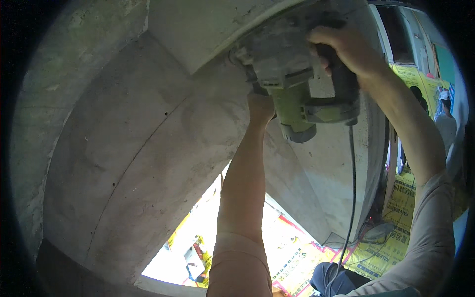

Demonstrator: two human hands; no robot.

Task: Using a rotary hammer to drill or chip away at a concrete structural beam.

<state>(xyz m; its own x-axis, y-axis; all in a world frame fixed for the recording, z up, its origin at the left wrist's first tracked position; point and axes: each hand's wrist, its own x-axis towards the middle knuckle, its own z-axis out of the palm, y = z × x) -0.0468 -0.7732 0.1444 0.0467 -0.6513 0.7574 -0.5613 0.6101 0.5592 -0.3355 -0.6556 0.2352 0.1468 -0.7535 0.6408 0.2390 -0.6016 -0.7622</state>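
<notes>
A green and dark-grey rotary hammer drill (292, 104) is held up at the top of the view, its front toward the grey concrete surface (198, 114). My left hand (261, 106) is closed round its side handle. Around the rear grip wraps my right hand (344, 52), fingers curled; the trigger is hidden. The drill's tip and any bit cannot be made out against the dusty concrete. To the left, a thin dark line (141, 148) runs down the concrete with a few small round holes along it.
A black cord (352, 188) hangs from the drill past my dark-clothed leg (336, 278). Yellow printed sheeting (391, 247) covers the floor, with cables (378, 232) lying on it. A person (445, 123) is at the far right. A bright opening (247, 213) shows below the concrete.
</notes>
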